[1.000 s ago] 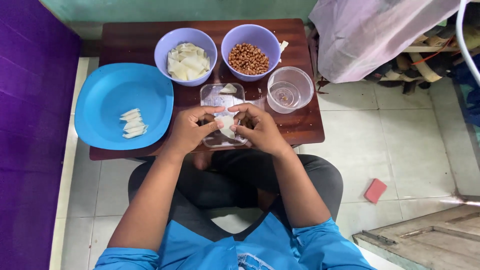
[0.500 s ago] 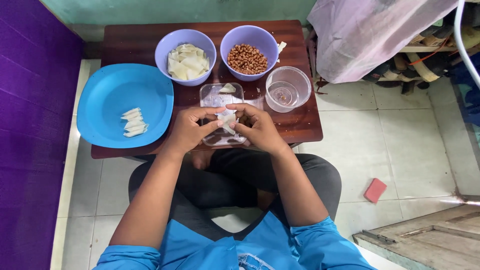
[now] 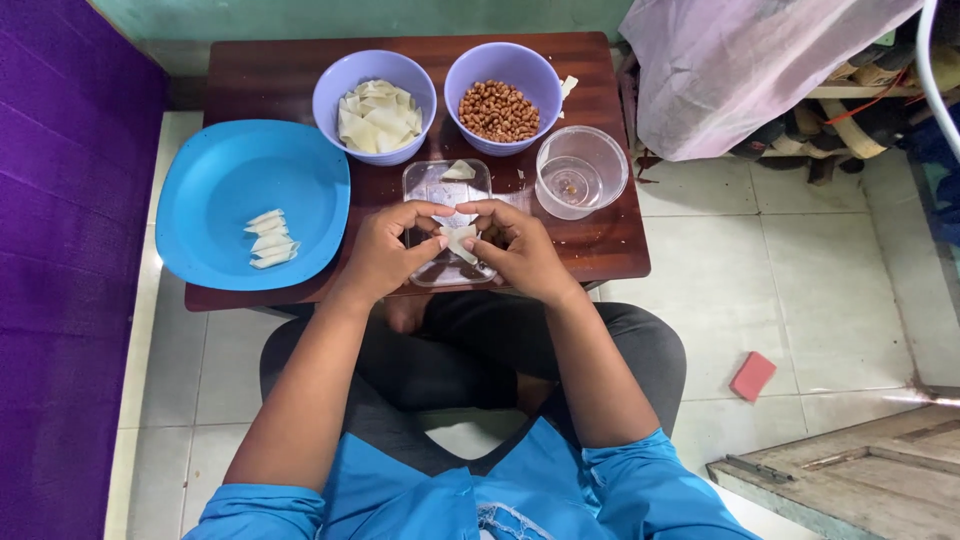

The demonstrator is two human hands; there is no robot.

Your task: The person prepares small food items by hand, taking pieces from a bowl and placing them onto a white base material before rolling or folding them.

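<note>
Head view, looking straight down: we record both hands meeting over a clear rectangular tray at the near middle of the dark wooden surface. The left hand and the right hand each pinch one small pale wrapper piece, fingertips clenched on its opposite edges just above the tray. A second small wrapper scrap lies at the tray's far end.

We judge the wrapper piece very light, thin and limp, liable to tear or crease if pulled hard; it is best taken at its edges or corners with fingertip pressure only, as both hands now do.

Surrounding items, by place:
- Blue plate, left of the tray, carrying four pale folded pieces in a close column.
- Lilac bowl of flat wrappers, beyond the tray to the left.
- Lilac bowl of brown peanuts, just beside it on the right.
- Clear round bowl, right of the tray, apparently holding a little liquid; we cannot tell for certain.

No packages, labels or signs show on the surface. A small red block lies on the tiled floor, well apart.
</note>
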